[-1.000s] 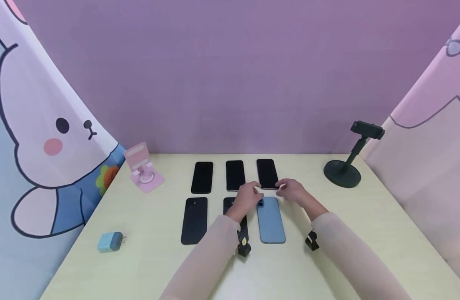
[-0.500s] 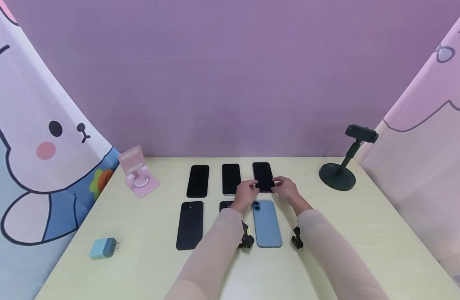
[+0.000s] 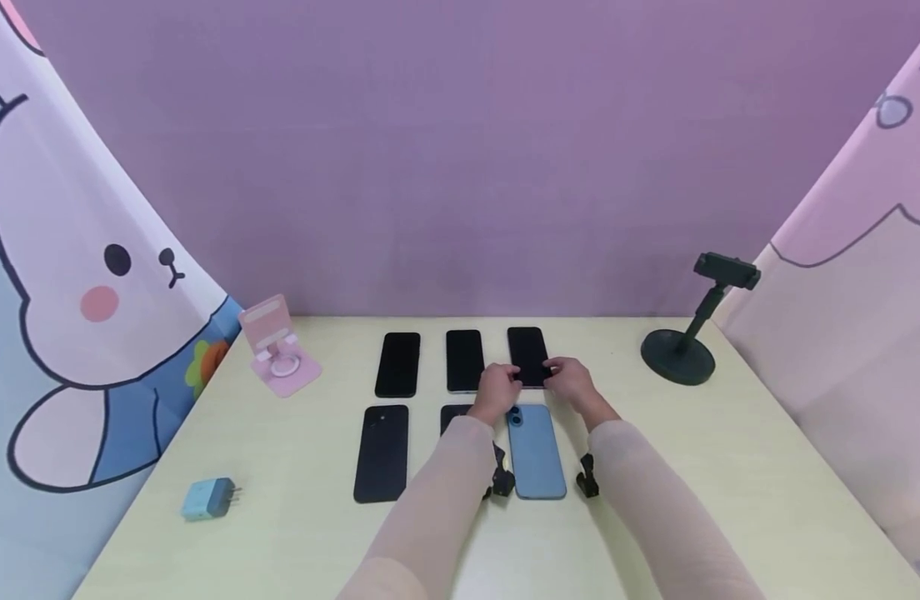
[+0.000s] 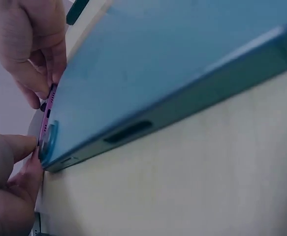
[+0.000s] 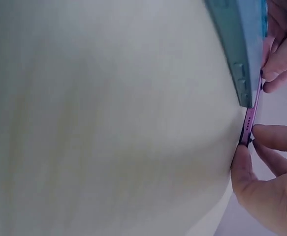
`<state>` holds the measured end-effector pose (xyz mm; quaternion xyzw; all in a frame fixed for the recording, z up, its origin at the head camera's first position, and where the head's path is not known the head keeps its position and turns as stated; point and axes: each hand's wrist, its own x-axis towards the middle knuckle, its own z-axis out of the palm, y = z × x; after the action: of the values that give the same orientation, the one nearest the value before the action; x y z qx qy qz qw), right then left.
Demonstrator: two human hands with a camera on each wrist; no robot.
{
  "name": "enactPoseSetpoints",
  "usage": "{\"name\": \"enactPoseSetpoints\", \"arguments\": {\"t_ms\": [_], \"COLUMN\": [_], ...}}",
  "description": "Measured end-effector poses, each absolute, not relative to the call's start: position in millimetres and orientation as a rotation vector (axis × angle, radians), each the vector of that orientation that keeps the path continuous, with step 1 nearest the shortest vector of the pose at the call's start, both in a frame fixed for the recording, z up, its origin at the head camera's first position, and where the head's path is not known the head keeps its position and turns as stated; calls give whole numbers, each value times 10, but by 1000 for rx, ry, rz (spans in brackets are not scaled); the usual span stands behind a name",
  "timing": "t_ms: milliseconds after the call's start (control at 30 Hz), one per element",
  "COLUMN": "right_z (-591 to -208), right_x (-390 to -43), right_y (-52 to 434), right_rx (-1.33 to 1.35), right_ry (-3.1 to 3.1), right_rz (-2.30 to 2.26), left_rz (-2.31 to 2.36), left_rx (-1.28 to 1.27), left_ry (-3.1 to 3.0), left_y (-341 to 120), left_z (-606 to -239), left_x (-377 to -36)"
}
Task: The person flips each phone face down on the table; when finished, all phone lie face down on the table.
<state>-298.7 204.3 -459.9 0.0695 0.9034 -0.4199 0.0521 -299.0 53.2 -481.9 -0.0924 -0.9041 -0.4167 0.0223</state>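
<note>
On my feed I count six phones (image 3: 397, 364) on a pale table (image 3: 280, 550): three far, black screens up; three near, two dark and one blue phone (image 3: 537, 454). The far-right phone (image 3: 530, 357) lies pink-edged between two hands: finger and thumb of the left hand (image 3: 497, 390) pinch its left near corner, those of the right hand (image 3: 572, 382) its right. One pink stand (image 3: 286, 367) sits far left, one dark green stand (image 3: 677, 357) far right, one blue plug (image 3: 207, 499) near left.

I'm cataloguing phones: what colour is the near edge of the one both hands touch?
Pinkish purple; the near edge shows best in the left wrist view.
</note>
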Motion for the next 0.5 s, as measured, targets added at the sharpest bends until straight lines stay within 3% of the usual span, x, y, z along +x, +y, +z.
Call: {"name": "enactPoseSetpoints", "arguments": {"t_ms": [500], "right_z": [-4608], "right_x": [-3010], "right_y": [2041], "right_rx": [248], "right_ry": [2659], "right_rz": [-1395], "left_rz": [-1404], "left_rx": [-173], "left_ry": [-2750], "left_y": [554], "left_z": [-4881], "left_x": [-3046]}}
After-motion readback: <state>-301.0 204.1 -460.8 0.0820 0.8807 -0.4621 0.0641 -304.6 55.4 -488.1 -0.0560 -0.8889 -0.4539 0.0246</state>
